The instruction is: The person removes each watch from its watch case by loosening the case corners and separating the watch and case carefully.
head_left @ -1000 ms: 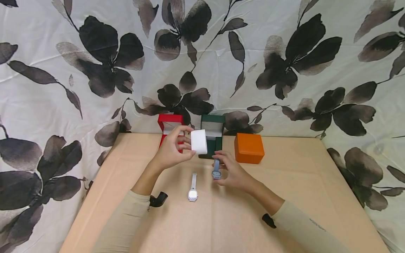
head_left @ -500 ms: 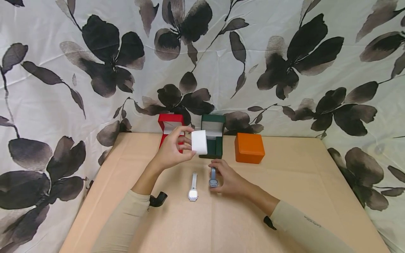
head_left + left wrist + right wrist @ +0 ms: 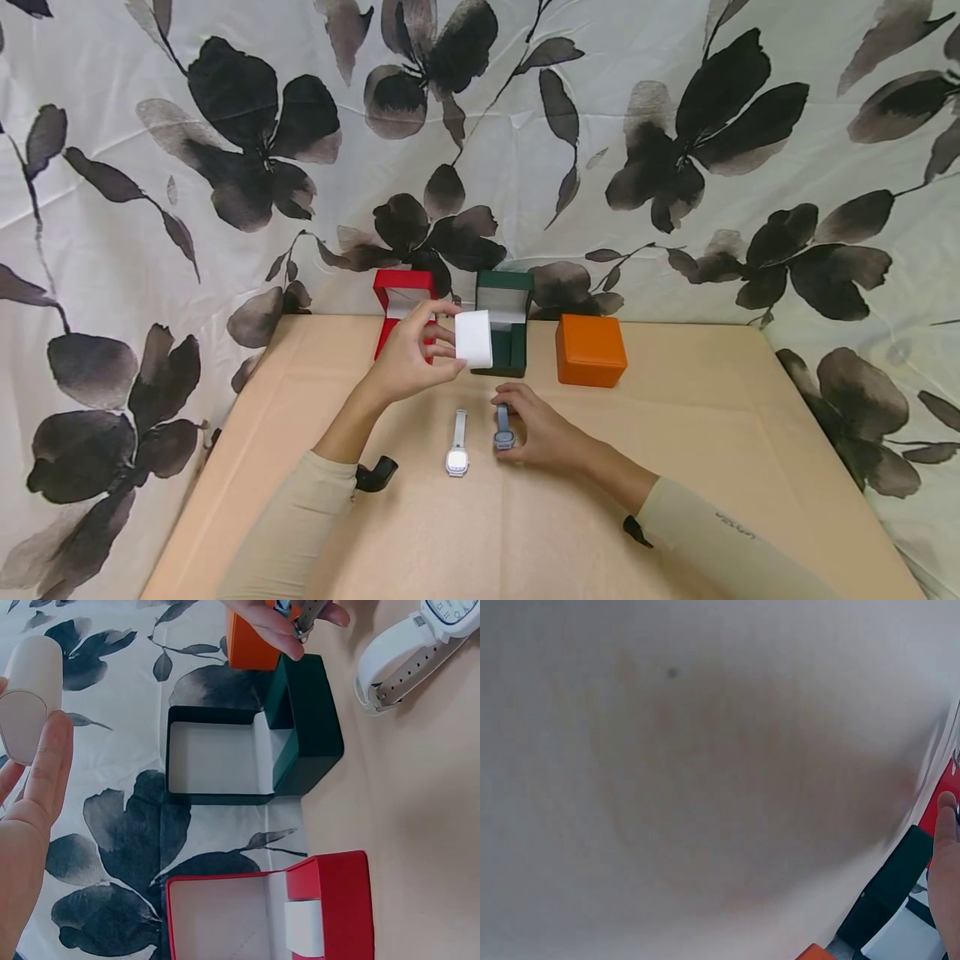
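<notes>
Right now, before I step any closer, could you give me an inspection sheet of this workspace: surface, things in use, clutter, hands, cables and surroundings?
Surface: a light tan table.
Things in use: white cushion and blue watch, both held; white watch lying on the table; red box, open, with a second cushion inside; green box, open; orange box, closed.
Clutter: nothing seen beyond these.
Hands: the left hand holds up the white cushion; the right hand holds the blue watch, though I can't tell whether that watch touches the table.
Cables: nothing seen.
Surroundings: a white cloth with dark flowers behind the table.
</notes>
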{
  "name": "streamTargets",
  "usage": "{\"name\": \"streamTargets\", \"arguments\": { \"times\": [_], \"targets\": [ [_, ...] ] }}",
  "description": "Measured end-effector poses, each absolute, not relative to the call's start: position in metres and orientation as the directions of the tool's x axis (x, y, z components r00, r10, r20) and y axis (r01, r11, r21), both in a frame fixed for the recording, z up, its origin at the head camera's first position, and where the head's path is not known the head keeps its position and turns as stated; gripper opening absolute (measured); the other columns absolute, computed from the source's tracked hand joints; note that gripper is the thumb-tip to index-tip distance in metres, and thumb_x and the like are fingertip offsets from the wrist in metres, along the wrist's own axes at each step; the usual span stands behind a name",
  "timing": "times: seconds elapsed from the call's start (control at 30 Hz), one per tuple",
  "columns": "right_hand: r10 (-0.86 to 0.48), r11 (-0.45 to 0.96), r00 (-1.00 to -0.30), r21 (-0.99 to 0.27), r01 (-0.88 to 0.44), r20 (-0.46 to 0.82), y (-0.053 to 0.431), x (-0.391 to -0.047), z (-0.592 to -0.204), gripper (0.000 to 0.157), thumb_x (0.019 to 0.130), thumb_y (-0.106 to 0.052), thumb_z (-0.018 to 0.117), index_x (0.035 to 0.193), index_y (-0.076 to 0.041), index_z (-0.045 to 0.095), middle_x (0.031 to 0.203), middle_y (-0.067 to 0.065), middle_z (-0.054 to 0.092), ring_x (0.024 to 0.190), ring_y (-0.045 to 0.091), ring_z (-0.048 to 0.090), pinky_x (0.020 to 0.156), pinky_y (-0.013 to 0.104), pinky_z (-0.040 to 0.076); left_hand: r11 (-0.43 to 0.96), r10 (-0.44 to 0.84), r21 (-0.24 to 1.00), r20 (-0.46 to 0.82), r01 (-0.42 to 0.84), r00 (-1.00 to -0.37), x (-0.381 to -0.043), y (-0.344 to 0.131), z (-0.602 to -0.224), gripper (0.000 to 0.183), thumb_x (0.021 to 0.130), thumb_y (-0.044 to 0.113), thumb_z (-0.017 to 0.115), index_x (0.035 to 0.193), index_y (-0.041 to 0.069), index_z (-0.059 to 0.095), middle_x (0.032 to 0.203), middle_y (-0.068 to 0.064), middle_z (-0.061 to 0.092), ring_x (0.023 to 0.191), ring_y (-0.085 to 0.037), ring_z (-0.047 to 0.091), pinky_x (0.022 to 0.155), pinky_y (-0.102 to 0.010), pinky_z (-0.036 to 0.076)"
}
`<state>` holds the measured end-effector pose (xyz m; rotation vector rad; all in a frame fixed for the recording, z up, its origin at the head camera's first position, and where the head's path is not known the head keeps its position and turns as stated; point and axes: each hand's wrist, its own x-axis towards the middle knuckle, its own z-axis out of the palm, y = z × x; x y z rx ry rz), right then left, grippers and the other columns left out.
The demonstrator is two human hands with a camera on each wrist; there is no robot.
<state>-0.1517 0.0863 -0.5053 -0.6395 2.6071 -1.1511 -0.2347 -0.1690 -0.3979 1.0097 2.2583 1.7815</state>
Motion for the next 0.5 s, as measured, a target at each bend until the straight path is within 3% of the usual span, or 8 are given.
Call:
{"name": "streamTargets", "arguments": {
  "times": [0.5],
  "targets": [
    [-0.48,0.626,-0.876,-0.716,-0.31,-0.041,0.0824,-0.1501,-0.5115,0.074,0.079,-0.029,0.091,0.141,-0.01,0.053,0.157,0.011,0.042,0.144,0.028,0.045,0.118,0.046,0.042,0.12,0.543,0.889,0.314,0.441,-0.779,-0.2391,-0.1715,-0.3945,0.068,0.078,0.002,0.083,0.138,0.008,0.05,0.131,-0.012,0.054,0.101,-0.028,0.071,0.085,-0.034,0.064]
  ]
}}
